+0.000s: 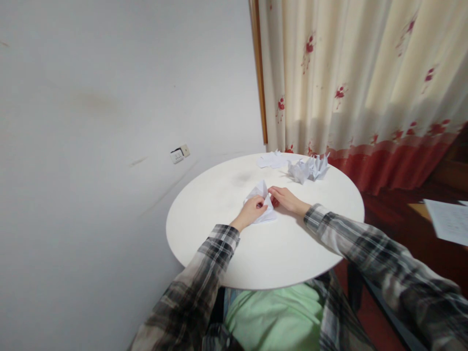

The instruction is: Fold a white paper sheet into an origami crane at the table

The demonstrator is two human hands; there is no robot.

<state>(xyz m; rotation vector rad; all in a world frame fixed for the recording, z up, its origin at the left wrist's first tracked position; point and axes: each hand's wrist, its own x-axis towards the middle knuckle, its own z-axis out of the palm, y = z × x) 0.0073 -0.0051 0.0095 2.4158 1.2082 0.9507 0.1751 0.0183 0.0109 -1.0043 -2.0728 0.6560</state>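
A partly folded sheet of white paper (266, 214) rests on the round white table (204, 219), with a pointed flap standing up at its far side. My left hand (253, 209) is closed on the paper's near left part, thumb and fingers pinching it. At the paper's right edge, my right hand (283, 197) has its fingers curled and pinching the fold. Part of the paper is hidden behind my left fingers.
Several folded white paper pieces (309, 169) with pointed tips stand at the table's back right. Flat white paper (271, 160) lies beside them at the back. A wall socket (177, 156) is on the left, a floral curtain (351, 73) behind. Printed sheets (448, 219) lie at far right.
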